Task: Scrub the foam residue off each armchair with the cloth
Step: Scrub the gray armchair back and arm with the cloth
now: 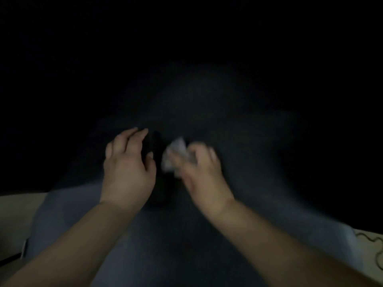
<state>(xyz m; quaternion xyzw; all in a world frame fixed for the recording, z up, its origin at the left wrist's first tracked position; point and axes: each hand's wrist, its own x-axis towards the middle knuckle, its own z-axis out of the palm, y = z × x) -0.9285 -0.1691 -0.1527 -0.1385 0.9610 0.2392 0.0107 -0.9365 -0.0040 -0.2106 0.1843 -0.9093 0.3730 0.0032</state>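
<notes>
Head view: the scene is very dark, and only the near part of the grey-blue armchair (68,212) can be made out; its far part fades into black. The left hand (128,164) lies on the chair's upholstery with fingers spread and fairly straight, beside a dark, upright shape (158,162) at the chair's middle; what that shape is cannot be told, and whether the thumb touches it is unclear. Just right of that shape, the right hand (199,168) is blurred, its fingers curled around a crumpled white cloth (176,152), which sticks out from the fingers toward the dark shape. Both bare forearms reach in from the lower corners across the chair. Past the chair's lower-left edge shows a pale floor (14,214); at the lower-right edge, a pale surface with a thin dark cord (371,241).
</notes>
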